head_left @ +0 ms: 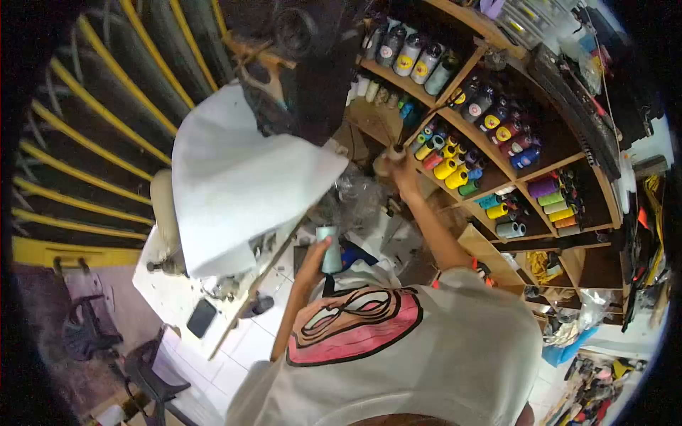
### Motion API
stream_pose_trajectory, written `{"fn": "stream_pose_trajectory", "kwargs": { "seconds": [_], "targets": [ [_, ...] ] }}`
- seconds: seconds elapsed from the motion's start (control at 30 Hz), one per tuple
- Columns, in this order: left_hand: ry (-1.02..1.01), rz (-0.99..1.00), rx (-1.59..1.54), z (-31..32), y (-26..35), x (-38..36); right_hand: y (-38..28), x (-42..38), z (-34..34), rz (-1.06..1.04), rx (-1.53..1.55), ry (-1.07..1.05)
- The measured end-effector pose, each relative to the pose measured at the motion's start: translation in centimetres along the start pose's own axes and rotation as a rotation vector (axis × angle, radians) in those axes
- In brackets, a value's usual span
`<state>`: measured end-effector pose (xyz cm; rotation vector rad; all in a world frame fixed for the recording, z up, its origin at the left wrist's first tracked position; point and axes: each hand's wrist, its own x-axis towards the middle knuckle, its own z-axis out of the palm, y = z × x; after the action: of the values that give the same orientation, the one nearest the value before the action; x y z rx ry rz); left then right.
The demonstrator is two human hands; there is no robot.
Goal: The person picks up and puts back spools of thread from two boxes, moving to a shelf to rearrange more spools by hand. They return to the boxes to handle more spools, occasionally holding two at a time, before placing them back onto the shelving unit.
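Observation:
My left hand point(315, 257) is wrapped round a pale grey-green cone of thread point(327, 248), held upright in front of my shirt point(440, 326). Farther forward and to the right, my right hand point(405, 177) closes round a beige cone point(385, 165) beside the shelves. Between the two hands lies crumpled clear plastic point(359, 192). A large white sheet point(241, 177) drapes over the machine area to the left of my left hand.
Wooden shelves point(490, 153) on the right hold several thread cones in many colours. A white table point(160, 273) carries a black phone point(202, 317). Yellow window bars point(99, 153) stand at the left, and a black chair point(153, 369) is at the lower left.

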<state>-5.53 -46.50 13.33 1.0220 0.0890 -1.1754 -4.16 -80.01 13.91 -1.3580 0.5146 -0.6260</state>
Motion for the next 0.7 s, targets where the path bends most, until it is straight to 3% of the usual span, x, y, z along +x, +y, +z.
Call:
{"fn": "stream_pose_trajectory", "kwargs": {
  "seconds": [0.1,0.17,0.2,0.27,0.7],
  "targets": [
    [0.102,0.071,0.139,0.9,0.5,1.8,5.8,11.9,-0.8,-0.107,0.151,0.076],
    [0.396,-0.042,0.375,-0.4,-1.6,4.1,10.1,19.1,-1.2,-0.145,0.197,0.125],
    [0.168,-0.164,0.252,-3.0,-3.3,6.3,11.8,22.1,-1.4,-0.158,0.212,0.14],
    [0.194,-0.182,0.224,-3.3,-4.3,8.0,15.2,26.3,-1.7,-0.169,0.241,0.16],
    [0.329,-0.17,0.168,-1.1,-3.4,10.0,25.3,34.7,3.4,-0.18,0.331,0.206]
  ]
}}
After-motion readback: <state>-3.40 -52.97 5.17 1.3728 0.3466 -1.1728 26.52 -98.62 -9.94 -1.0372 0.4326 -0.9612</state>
